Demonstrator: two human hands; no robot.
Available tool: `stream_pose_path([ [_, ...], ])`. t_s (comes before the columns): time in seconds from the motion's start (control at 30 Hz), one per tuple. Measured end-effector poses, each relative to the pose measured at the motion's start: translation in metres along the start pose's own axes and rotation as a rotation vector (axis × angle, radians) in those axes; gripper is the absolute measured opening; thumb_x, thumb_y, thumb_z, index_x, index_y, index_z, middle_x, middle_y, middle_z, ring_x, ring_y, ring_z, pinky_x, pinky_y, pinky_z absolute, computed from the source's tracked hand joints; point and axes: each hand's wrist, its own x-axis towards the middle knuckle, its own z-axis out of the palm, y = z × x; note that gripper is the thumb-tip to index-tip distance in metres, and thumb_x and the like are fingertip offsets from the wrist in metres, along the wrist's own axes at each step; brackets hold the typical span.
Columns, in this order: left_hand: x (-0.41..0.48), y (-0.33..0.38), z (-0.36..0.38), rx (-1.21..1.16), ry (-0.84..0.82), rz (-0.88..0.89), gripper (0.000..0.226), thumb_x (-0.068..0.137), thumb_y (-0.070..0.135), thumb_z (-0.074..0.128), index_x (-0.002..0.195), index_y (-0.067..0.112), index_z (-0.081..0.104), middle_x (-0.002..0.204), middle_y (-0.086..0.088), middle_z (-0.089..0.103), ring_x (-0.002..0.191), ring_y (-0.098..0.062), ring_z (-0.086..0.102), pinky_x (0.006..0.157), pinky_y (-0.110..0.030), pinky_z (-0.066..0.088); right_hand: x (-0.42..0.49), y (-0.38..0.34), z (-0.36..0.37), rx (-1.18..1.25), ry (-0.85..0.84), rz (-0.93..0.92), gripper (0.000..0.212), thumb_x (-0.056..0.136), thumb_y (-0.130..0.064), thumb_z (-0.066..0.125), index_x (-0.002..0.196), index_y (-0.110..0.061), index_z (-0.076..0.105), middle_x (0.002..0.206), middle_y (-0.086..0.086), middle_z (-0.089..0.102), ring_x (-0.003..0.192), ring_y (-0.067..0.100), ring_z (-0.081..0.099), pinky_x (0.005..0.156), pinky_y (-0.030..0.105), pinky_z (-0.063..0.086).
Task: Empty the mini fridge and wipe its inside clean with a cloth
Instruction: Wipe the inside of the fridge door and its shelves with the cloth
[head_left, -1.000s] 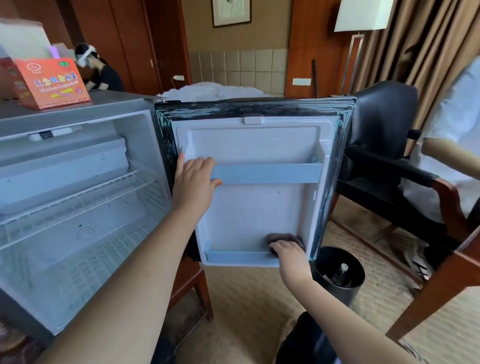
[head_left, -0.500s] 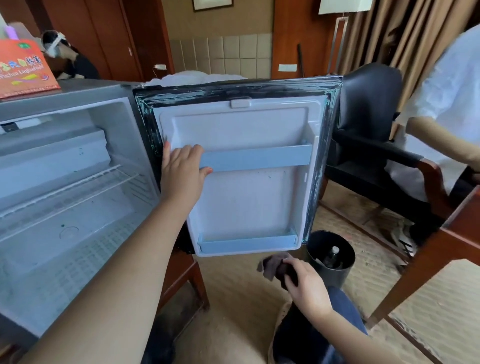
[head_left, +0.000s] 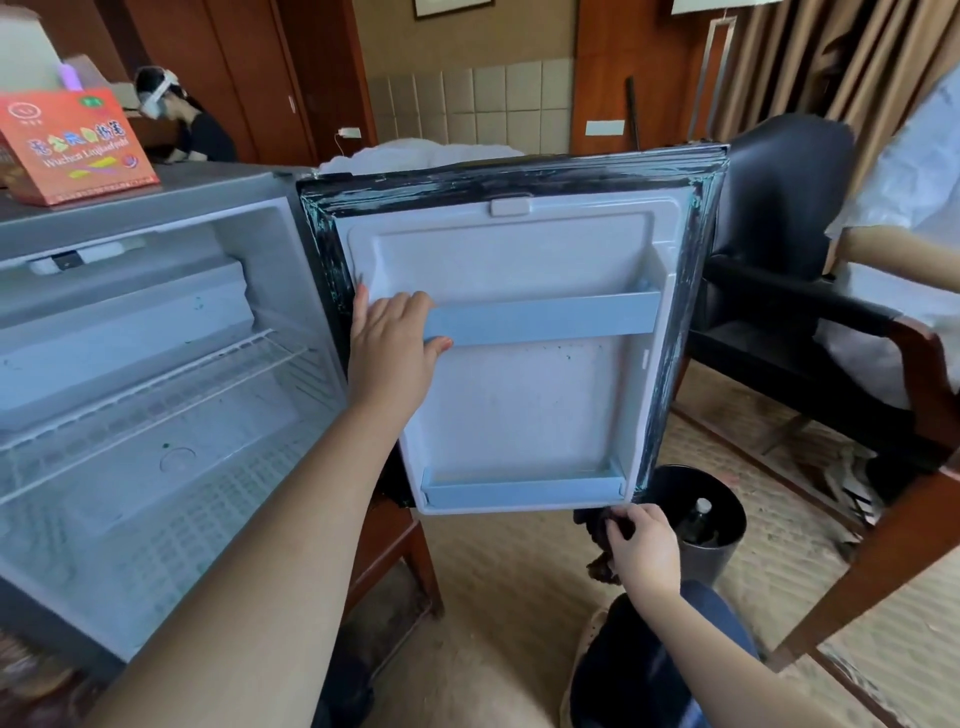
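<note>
The mini fridge (head_left: 156, 395) stands open at the left, its white inside bare except for a wire shelf (head_left: 171, 379). Its door (head_left: 524, 405) swings out toward me, with a blue upper rail and a blue bottom bin. My left hand (head_left: 389, 348) grips the left end of the upper rail. My right hand (head_left: 641, 548) is just below the door's bottom right corner, closed on a dark crumpled cloth (head_left: 597, 540) that hangs under the fingers.
A red cardboard box (head_left: 72, 145) sits on the fridge top. A black bin (head_left: 701, 509) holding a bottle stands on the carpet right of the door. A black armchair (head_left: 789, 291) with a seated person is at right, a wooden table leg in front of it.
My right hand took the cloth off the door's bottom bin, dropped below the door, and has now come back up to the door's lower right corner. The left hand stayed on the rail.
</note>
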Motion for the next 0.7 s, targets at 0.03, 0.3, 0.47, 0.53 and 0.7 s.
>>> stream_pose_path([
  [0.03,-0.001,-0.001,0.0,0.003,0.009,0.007,0.028,0.081,0.024,0.073,0.095,0.004,0.058,0.084,-0.012,0.059,0.09,-0.035,0.056,0.117,-0.041,0.007,0.0,0.004,0.002,-0.007,0.014,0.006,0.009,0.09,-0.01,0.061,0.098,-0.009,0.066,0.101,0.001,0.055,0.075,0.011,0.054,0.058,0.015,0.05],
  [0.3,-0.002,-0.003,0.0,0.007,0.025,0.013,0.03,0.082,0.023,0.072,0.098,0.003,0.058,0.086,-0.013,0.059,0.092,-0.036,0.055,0.117,-0.038,0.004,-0.002,-0.011,-0.02,0.267,0.2,0.066,0.003,0.089,-0.009,0.062,0.091,-0.011,0.061,0.08,0.001,0.063,0.057,0.01,0.058,0.04,0.012,0.041],
  [0.47,-0.001,-0.003,-0.002,-0.035,0.018,0.001,0.028,0.081,0.022,0.073,0.097,0.003,0.059,0.086,-0.012,0.06,0.091,-0.035,0.055,0.117,-0.038,0.005,0.01,-0.011,-0.008,0.176,0.173,0.047,0.008,0.087,-0.011,0.064,0.094,-0.011,0.068,0.096,0.001,0.064,0.09,0.018,0.06,0.077,0.028,0.047],
  [0.53,0.0,-0.003,-0.002,-0.054,0.02,0.001,0.027,0.081,0.021,0.073,0.096,0.004,0.059,0.086,-0.011,0.06,0.09,-0.034,0.056,0.117,-0.037,0.005,0.013,-0.01,-0.003,0.157,0.177,0.08,0.012,0.087,-0.012,0.064,0.098,-0.009,0.069,0.098,0.003,0.064,0.094,0.02,0.059,0.082,0.029,0.046],
  [0.7,0.002,-0.002,0.0,-0.068,0.027,0.008,0.026,0.081,0.02,0.074,0.098,0.005,0.061,0.087,-0.011,0.062,0.09,-0.034,0.057,0.117,-0.04,0.007,0.024,-0.008,0.0,0.053,0.14,0.071,0.015,0.089,-0.015,0.062,0.1,-0.01,0.071,0.093,0.001,0.058,0.086,0.022,0.057,0.075,0.032,0.048],
])
